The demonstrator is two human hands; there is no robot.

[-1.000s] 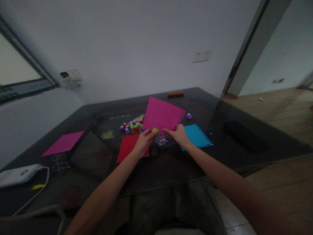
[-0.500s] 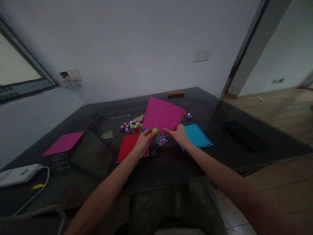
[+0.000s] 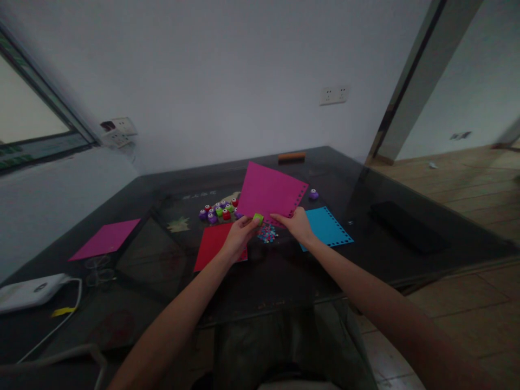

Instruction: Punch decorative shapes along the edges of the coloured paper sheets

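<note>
My left hand (image 3: 239,234) grips a small green craft punch (image 3: 258,219) at the lower edge of a magenta sheet of paper (image 3: 271,190). With thumb and fingers closed on it, my right hand (image 3: 298,223) holds that sheet up near its lower right corner. Cut-outs run along the sheet's right edge. Under the sheet is a pile of tiny coloured paper pieces (image 3: 268,234). A red sheet (image 3: 211,244) lies partly beneath my left forearm. To the right lies a blue sheet (image 3: 328,227) with punched edges, partly behind my right wrist.
Several purple, red and green craft punches (image 3: 219,210) stand behind the red sheet. One purple punch (image 3: 313,194) stands apart. Another magenta sheet (image 3: 108,238), a white device with a cable (image 3: 34,290), a black case (image 3: 406,225) and an orange-brown cylinder (image 3: 291,157) lie on the dark table.
Hands, sheet and green punch hold almost the same position. Only a slight shift of the whole view shows.
</note>
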